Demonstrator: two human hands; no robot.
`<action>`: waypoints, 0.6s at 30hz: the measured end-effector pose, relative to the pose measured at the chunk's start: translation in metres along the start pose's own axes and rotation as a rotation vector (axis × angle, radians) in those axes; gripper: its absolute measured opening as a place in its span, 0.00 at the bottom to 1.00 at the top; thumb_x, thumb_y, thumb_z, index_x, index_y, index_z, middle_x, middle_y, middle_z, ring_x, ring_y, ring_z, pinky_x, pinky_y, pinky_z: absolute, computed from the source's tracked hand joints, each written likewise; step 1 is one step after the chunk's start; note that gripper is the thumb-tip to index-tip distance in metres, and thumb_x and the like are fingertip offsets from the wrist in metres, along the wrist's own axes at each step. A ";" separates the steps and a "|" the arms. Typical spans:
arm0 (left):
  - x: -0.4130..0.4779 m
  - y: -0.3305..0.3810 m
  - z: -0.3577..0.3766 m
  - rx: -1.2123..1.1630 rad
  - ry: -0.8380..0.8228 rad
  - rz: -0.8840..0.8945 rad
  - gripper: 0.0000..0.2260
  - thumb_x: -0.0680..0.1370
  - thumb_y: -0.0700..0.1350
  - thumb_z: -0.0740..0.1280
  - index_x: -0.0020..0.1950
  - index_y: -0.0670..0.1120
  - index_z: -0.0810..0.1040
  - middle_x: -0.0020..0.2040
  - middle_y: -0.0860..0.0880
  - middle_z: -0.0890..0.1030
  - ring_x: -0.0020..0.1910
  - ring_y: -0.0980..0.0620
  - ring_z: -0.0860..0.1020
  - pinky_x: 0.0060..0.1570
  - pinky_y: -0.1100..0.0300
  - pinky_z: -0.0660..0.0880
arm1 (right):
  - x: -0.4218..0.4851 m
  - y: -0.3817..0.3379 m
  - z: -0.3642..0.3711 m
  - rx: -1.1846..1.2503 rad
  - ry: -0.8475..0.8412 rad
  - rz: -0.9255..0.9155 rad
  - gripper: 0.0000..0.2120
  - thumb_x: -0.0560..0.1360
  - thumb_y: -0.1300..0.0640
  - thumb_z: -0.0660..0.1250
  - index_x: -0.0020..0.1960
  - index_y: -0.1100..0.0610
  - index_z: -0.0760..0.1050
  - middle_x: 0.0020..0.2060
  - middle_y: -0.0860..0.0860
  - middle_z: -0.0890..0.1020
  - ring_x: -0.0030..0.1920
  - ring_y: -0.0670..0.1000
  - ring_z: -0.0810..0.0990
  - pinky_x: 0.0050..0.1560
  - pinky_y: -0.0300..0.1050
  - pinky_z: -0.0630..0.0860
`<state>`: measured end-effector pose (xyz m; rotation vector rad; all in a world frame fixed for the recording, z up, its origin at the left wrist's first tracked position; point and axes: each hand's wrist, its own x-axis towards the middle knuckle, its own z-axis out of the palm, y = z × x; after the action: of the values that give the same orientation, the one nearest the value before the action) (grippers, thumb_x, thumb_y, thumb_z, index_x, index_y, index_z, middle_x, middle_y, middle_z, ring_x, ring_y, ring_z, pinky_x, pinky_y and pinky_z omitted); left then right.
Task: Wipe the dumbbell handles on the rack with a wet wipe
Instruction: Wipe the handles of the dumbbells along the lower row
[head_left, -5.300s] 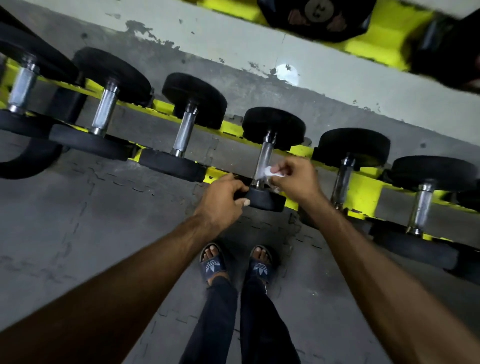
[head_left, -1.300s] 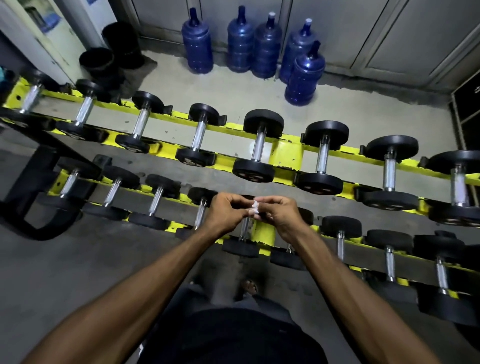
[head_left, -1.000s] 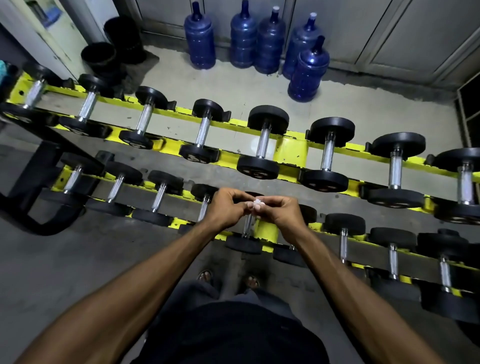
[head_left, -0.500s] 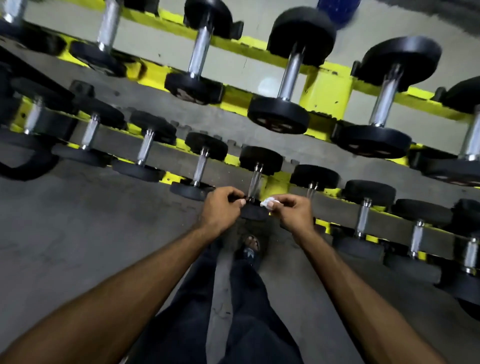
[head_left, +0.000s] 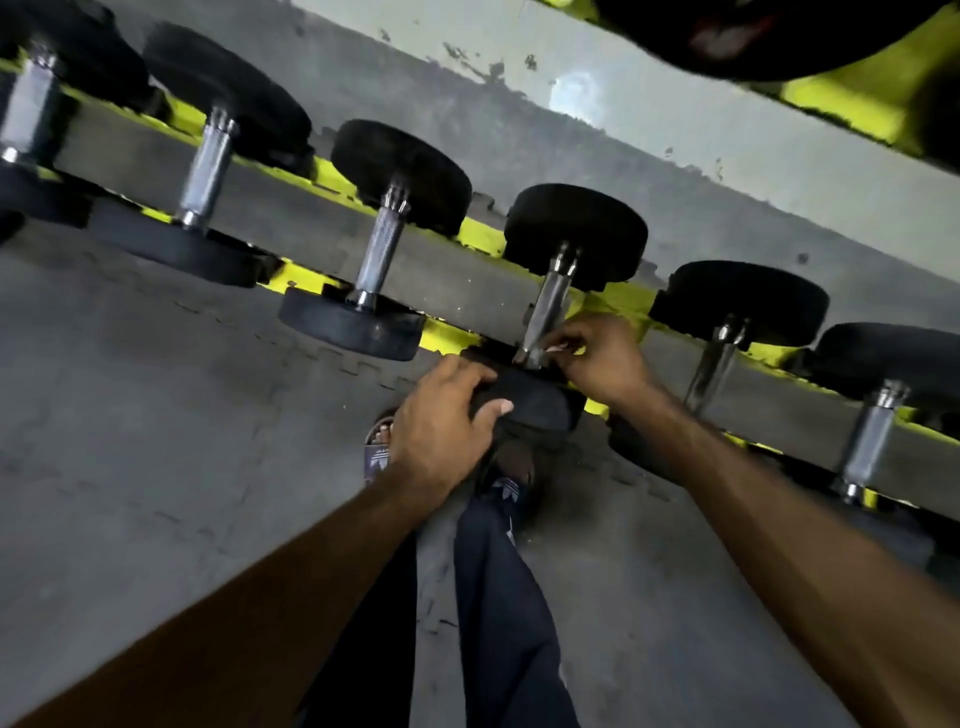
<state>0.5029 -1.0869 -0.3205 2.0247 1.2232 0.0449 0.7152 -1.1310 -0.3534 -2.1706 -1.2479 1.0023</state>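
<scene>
Gripping the near end of the dumbbell (head_left: 574, 234), the left hand (head_left: 441, 426) curls round it; the right hand (head_left: 605, 364) pinches a wet wipe (head_left: 558, 347) against the handle (head_left: 548, 306).

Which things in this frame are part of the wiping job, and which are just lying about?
In the job:
- right hand pinching the wet wipe at the dumbbell handle
- left hand gripping that dumbbell's near weight head
- yellow rack
- neighbouring handle

Just there:
- floor mats
- sandal
- trousers
</scene>
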 end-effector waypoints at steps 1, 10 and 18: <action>-0.002 -0.003 0.004 -0.005 0.019 0.012 0.15 0.75 0.54 0.72 0.58 0.49 0.82 0.53 0.52 0.78 0.50 0.49 0.78 0.49 0.49 0.78 | 0.004 -0.002 -0.001 -0.095 -0.041 -0.110 0.05 0.69 0.62 0.73 0.44 0.57 0.86 0.42 0.51 0.86 0.43 0.50 0.83 0.45 0.41 0.77; -0.004 -0.001 0.007 -0.025 0.086 0.012 0.13 0.74 0.53 0.74 0.55 0.49 0.84 0.52 0.55 0.78 0.50 0.51 0.79 0.46 0.49 0.79 | 0.059 -0.072 0.018 -0.904 -0.426 -0.324 0.10 0.76 0.55 0.65 0.54 0.55 0.81 0.55 0.57 0.81 0.55 0.61 0.80 0.44 0.46 0.71; 0.000 -0.005 0.007 -0.012 0.101 0.056 0.14 0.72 0.55 0.72 0.51 0.48 0.84 0.49 0.54 0.78 0.48 0.51 0.79 0.42 0.50 0.79 | 0.065 -0.084 0.008 -0.911 -0.598 -0.321 0.06 0.70 0.61 0.69 0.46 0.55 0.80 0.49 0.58 0.82 0.45 0.59 0.80 0.38 0.43 0.68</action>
<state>0.5018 -1.0894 -0.3290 2.0677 1.2245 0.1827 0.6849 -1.0326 -0.3259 -2.1613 -2.6531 1.1064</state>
